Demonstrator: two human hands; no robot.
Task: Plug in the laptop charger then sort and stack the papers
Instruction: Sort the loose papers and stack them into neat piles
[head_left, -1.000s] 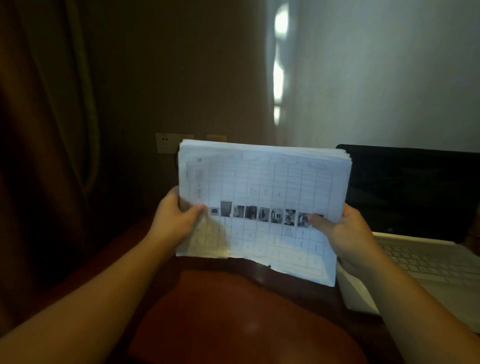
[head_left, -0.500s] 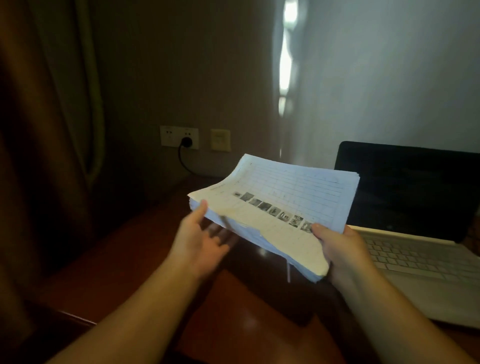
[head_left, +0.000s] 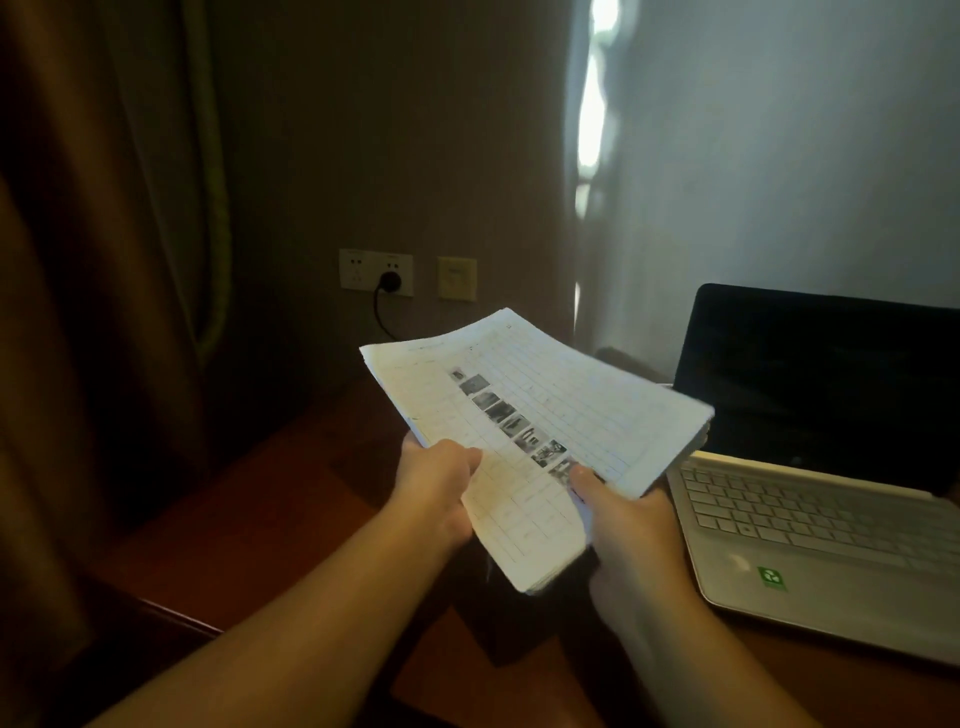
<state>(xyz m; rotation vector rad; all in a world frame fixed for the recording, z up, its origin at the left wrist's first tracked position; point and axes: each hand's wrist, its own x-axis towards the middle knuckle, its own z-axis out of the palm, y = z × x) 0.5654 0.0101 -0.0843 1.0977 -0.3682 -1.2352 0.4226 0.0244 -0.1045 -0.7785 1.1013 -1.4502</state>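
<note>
The stack of papers (head_left: 545, 415) is thin white matt paper printed with a grid and small grey photos, its edges slightly ragged. The desk (head_left: 249, 519) is reddish-brown wood with a smooth, polished sheen, and at its right edge the laptop (head_left: 831, 545) has a matt silvery body, pale keys and a glossy black screen. On the wall, the socket plates (head_left: 376, 270) look like smooth pale plastic, and the curtain (head_left: 104, 208) at the left is dull brown cloth.
</note>
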